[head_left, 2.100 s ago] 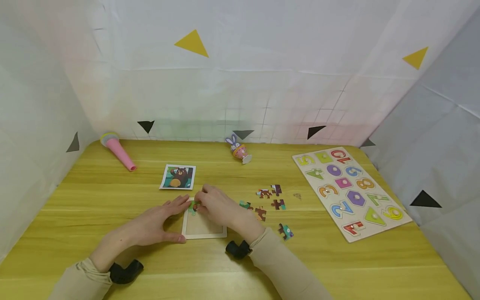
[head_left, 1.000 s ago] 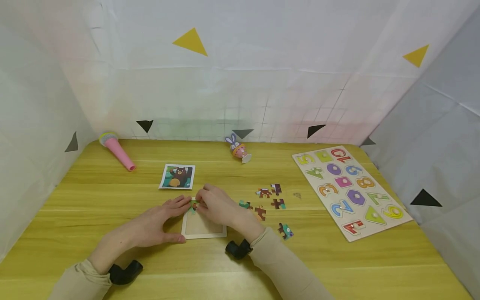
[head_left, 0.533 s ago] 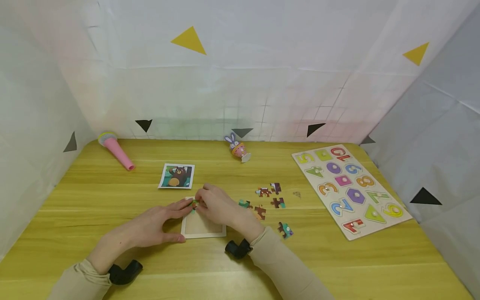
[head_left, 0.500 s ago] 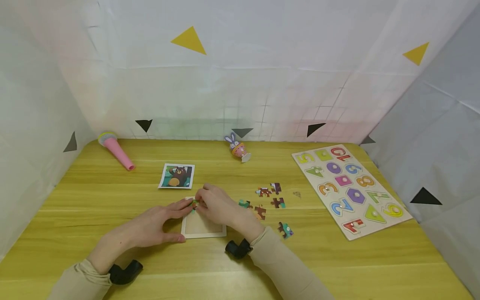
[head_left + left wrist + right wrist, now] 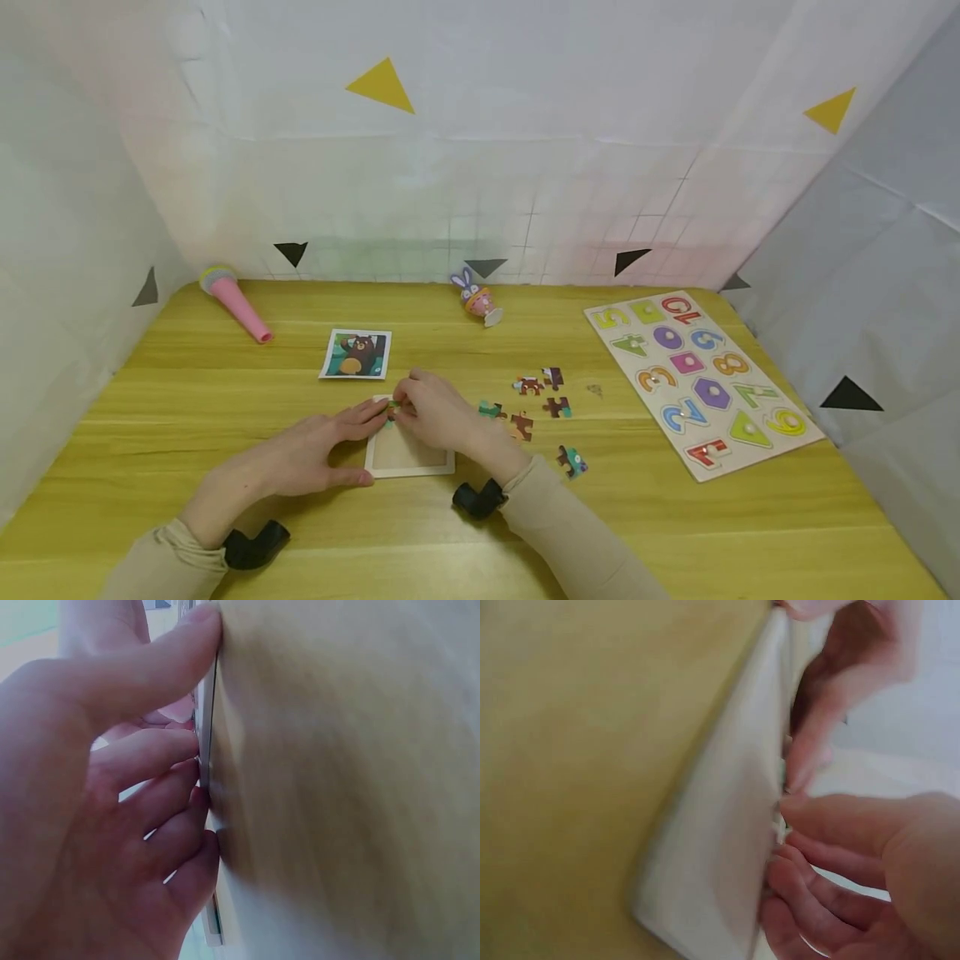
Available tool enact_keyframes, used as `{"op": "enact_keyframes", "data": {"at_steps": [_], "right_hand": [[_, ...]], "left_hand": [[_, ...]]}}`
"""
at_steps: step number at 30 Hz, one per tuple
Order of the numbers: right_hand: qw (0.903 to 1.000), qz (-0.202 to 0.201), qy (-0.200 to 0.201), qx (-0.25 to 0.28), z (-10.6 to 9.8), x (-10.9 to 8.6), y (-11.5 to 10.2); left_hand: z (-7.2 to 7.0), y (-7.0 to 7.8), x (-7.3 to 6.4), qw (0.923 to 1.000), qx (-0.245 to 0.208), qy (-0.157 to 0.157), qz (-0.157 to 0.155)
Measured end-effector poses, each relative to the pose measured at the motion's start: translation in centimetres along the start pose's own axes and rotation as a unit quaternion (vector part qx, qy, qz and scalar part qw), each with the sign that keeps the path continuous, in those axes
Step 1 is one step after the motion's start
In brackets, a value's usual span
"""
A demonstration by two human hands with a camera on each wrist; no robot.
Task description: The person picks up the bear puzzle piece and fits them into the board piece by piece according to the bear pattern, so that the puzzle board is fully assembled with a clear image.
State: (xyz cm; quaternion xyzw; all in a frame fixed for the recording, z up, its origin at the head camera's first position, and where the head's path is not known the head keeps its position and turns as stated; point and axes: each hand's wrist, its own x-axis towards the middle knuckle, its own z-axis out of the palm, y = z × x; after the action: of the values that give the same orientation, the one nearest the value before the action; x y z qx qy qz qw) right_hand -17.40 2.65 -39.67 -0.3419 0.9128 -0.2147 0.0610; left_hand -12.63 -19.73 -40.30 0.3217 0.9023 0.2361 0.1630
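A shallow pale puzzle tray (image 5: 411, 474) lies flat in front of me, and my two hands meet at its far left corner. My left hand (image 5: 315, 452) has its thumb at the near left corner and its long, fairly straight fingers over the far left corner. With bent fingers, my right hand (image 5: 435, 414) pinches a small green and brown jigsaw piece (image 5: 392, 414) inside that corner; the fingers hide much of it. The right wrist view shows the thumb and fingertips of my right hand (image 5: 840, 877) at the tray surface (image 5: 727, 825).
Several loose jigsaw pieces (image 5: 557, 407) lie right of the tray. Behind it is a bear picture card (image 5: 356, 354). A pink toy microphone (image 5: 238, 307), a rabbit figure (image 5: 477, 300) and a number-and-shape board (image 5: 701, 383) stand or lie farther off on the wooden table (image 5: 360, 550).
My left fingertips have slid slightly right over the tray's far left corner, covering more of the piece there. My right hand stays nearly in place, its fingers still working at that corner.
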Motion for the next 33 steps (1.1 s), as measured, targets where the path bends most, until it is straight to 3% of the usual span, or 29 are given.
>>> {"op": "enact_keyframes", "data": {"at_steps": [5, 9, 16, 22, 29, 33], "right_hand": [[0.9979, 0.001, -0.027, 0.059, -0.9, -0.6, 0.6], [0.9944, -0.002, -0.024, 0.103, -1.8, -1.5, 1.2], [0.9873, -0.01, 0.015, 0.158, -2.6, -3.6, 3.0], [0.9771, 0.025, 0.051, 0.205, -3.3, -5.6, 4.9], [0.9715, 0.032, 0.106, 0.209, -4.4, -7.6, 6.7], [0.9715, 0.033, 0.114, 0.205, -5.0, -8.4, 7.2]], "left_hand": [[0.2, -0.1, 0.2, 1.0, -0.003, -0.004, 0.0], [0.2, -0.2, 0.3, 1.0, -0.005, -0.004, 0.0], [0.2, -0.2, 0.3, 1.0, -0.004, -0.007, -0.002], [0.3, -0.3, 0.3, 1.0, 0.0, -0.006, -0.002], [0.2, -0.1, 0.2, 1.0, -0.002, -0.002, -0.002], [0.3, -0.1, 0.2, 1.0, -0.002, 0.0, 0.001]]}}
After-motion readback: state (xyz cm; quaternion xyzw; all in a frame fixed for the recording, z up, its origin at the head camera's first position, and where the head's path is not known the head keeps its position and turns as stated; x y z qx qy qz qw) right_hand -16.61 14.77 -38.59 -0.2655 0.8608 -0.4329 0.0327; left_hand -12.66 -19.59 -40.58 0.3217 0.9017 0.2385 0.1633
